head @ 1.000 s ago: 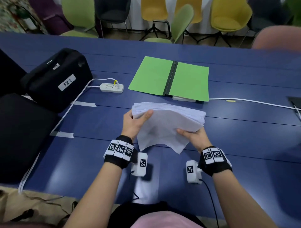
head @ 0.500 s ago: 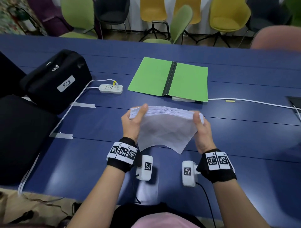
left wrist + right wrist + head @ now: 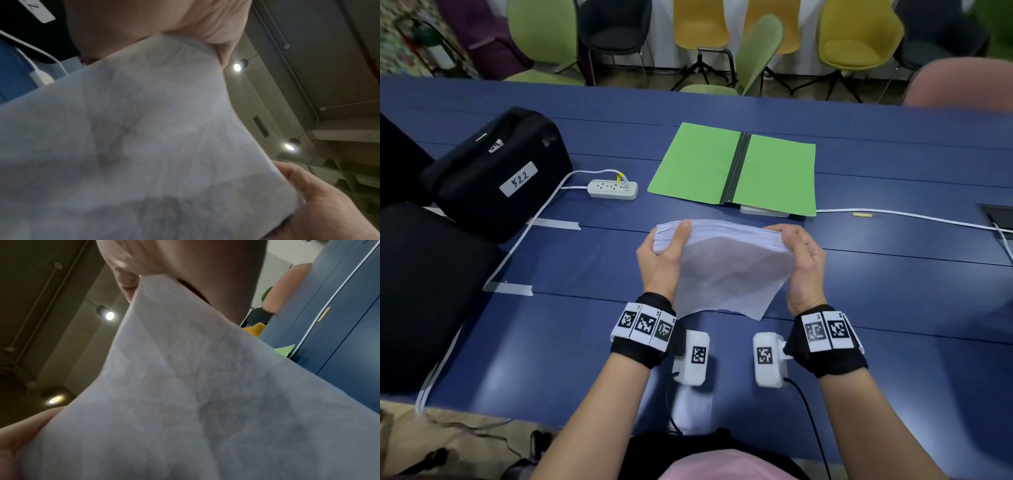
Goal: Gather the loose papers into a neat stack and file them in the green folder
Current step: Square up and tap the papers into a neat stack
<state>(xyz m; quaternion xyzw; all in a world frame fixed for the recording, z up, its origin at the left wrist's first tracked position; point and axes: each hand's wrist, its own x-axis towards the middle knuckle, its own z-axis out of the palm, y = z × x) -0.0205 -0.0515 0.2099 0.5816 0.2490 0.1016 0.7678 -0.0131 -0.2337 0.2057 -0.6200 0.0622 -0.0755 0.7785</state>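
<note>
A thick stack of white papers [image 3: 726, 263] stands on its lower edge on the blue table [image 3: 893, 291], tilted toward me. My left hand [image 3: 664, 253] grips its left side, thumb across the near face. My right hand [image 3: 799, 257] grips its right side. One sheet sticks out below the stack toward me. The green folder [image 3: 732, 168] lies open and flat just beyond the papers. Both wrist views are filled by the white papers [image 3: 133, 146] [image 3: 195, 402], with the left hand [image 3: 185, 24] and the right hand [image 3: 185, 259] along their top edges.
A black case [image 3: 496, 171] labelled 522 sits at the left, with a white power strip [image 3: 613, 189] and its cable beside it. Another white cable [image 3: 911, 216] runs right from under the folder. Tape strips [image 3: 556, 224] mark the table. Chairs line the far side.
My right hand moved from under the stack's lower corner up to its right side. The stack has been tipped upright on its edge and squared between both hands.
</note>
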